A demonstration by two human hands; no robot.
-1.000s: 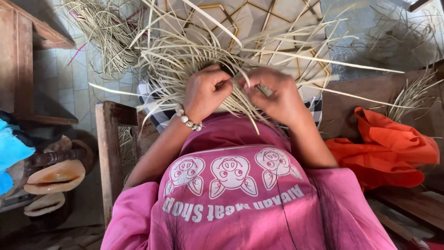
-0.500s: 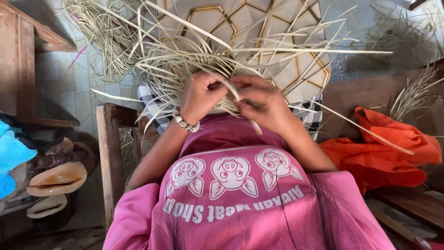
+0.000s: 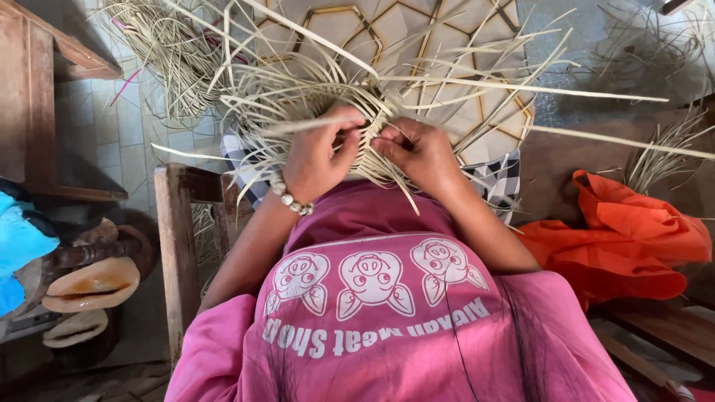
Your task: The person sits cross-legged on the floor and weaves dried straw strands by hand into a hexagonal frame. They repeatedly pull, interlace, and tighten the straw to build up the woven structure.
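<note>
A: Bottom of frame first: pink printed shirt (image 3: 372, 320), both forearms running up to frame centre. Beaded bracelet (image 3: 290, 199) on the left wrist.

B: Hands?

A: Left hand (image 3: 316, 160) curled shut on pale flat straw strips, thumb and fingers pinching them. Right hand (image 3: 421, 156) closed too, fingertips pressed into the same spot. The two hands almost touch.

B: Where's the work?

A: Half-woven pale straw piece (image 3: 350, 112), centre frame, on the lap just above the hands. Held close to the body, probably so the weave stays tight while the strips get crossed.

B: Loose ends?

A: Long strips fan out up, left and right (some reach the right edge). They crowd the space around both hands.

B: Edges?

A: Brown wooden chair frame (image 3: 179, 246) lower left, close beside the left elbow. Crumpled orange cloth (image 3: 625, 238) on the right, near the right forearm, not touching. Tan sandals (image 3: 89, 286) far lower left.

B: Further out?

A: Tiled floor with hexagon pattern (image 3: 447, 37) at top centre, bundle of loose straw (image 3: 164, 52) upper left. Most open room is top centre.
</note>
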